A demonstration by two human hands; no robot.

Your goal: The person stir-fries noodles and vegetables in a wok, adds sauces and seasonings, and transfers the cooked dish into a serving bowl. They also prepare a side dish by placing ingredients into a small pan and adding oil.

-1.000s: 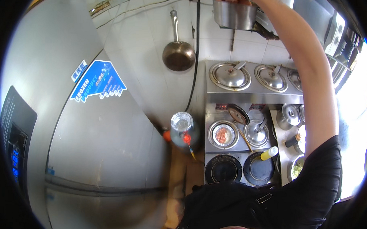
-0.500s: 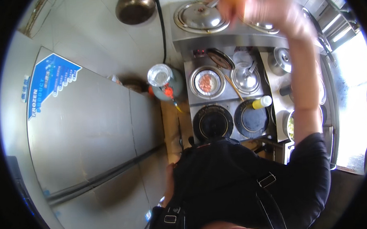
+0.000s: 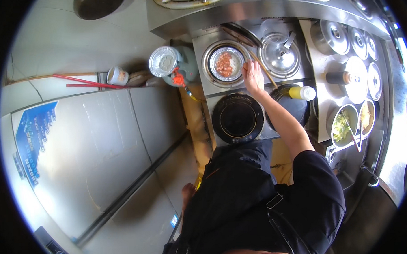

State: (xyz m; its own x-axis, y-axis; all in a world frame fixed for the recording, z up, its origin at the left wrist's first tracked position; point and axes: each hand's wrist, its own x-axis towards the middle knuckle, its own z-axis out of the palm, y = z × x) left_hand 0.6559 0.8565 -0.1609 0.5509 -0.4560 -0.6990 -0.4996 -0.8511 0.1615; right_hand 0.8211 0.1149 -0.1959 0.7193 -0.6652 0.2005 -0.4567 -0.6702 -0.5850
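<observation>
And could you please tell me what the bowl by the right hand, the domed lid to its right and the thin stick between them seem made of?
Bowl: probably thin aluminium foil, shiny, going by its crinkled rim. Domed lid: polished metal, perhaps stainless steel, given its bright glints. Thin stick: likely wood or bamboo, matt, judging by its tan colour; grain too small to see.

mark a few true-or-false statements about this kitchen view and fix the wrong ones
1. The right hand is at the right side of the foil bowl on the cooktop. True.
2. The yellow bottle is at the front left burner. False: it is at the front right burner.
3. The green vegetables are to the right of the yellow bottle. True.
4. The right hand grips the red sticks. False: the red sticks lie by the white cup.
</observation>
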